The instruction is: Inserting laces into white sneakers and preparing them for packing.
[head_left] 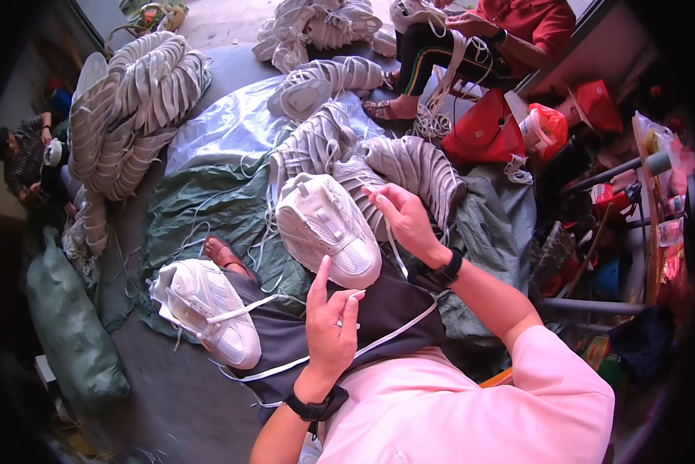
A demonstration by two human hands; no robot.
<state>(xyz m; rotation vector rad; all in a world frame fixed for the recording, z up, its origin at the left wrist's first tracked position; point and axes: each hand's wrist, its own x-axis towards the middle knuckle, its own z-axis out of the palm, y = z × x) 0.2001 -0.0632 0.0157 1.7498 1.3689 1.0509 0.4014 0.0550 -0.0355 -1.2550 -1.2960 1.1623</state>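
A white sneaker (328, 224) rests on my lap, its toe pointing toward me. My left hand (332, 329) is just below the toe, pinching a white bit of shoelace between thumb and fingers, its index finger stretched up to the toe. To the right of the sneaker, my right hand (405, 224) pinches a lace end near the shoe's collar, and a lace strand hangs beneath it. A second white sneaker (208, 313) lies on my left leg with a lace (247, 309) stretched from it toward my left hand. Another long white lace (394, 334) crosses my lap.
Piles of strung shoe uppers (134, 116) stand at the left and more uppers (417, 170) lie ahead of me. Green sheeting (200, 201) covers the floor. A co-worker in a red top (533, 27) sits far right near red bags (483, 131). Another person (26, 155) is far left, beyond a green sack (73, 332).
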